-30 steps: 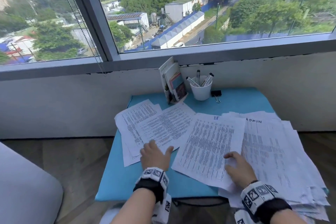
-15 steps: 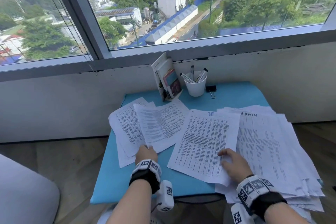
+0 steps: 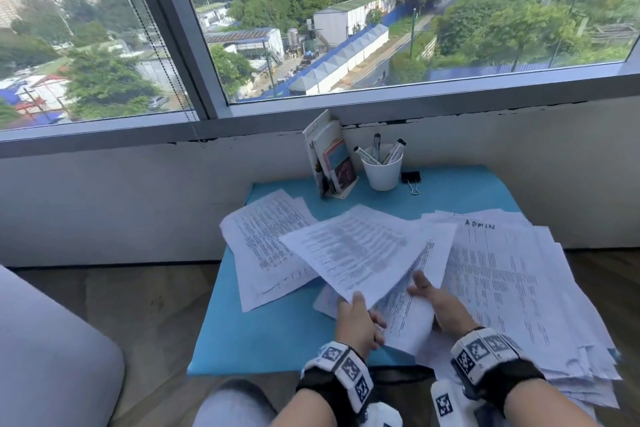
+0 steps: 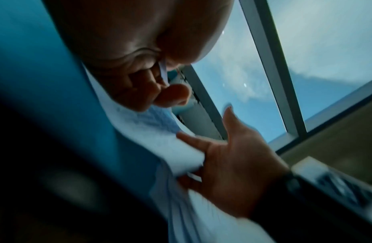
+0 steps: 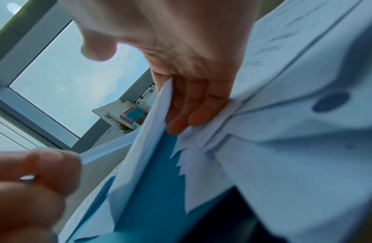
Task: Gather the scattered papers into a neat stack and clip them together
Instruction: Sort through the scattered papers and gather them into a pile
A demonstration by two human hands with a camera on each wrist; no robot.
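Observation:
Printed white papers lie scattered over a blue table (image 3: pixel 270 340). My left hand (image 3: pixel 362 308) pinches the near corner of one sheet (image 3: pixel 360 253) between thumb and fingers and holds it tilted above the table; the left wrist view shows the pinch (image 4: pixel 162 70). My right hand (image 3: pixel 427 295) is beside it, thumb up, with straight fingers (image 5: pixel 181 115) slid under the curled near edge of a middle sheet (image 3: pixel 412 319). A thick loose pile (image 3: pixel 512 288) marked "ADMIN" covers the right side. More sheets (image 3: pixel 263 246) lie at the left. A black binder clip (image 3: pixel 411 178) sits at the back.
A white cup (image 3: pixel 382 173) with markers and a leaflet holder (image 3: pixel 332 163) stand at the table's back edge, under the window wall. The right pile hangs over the table's near right corner. A grey cushion (image 3: pixel 52 357) sits at the lower left, and wooden floor surrounds the table.
My left hand left the papers at the left, picked up a sheet and carried it right, above the middle. My right hand slid under the middle sheet, whose near edge now curls up.

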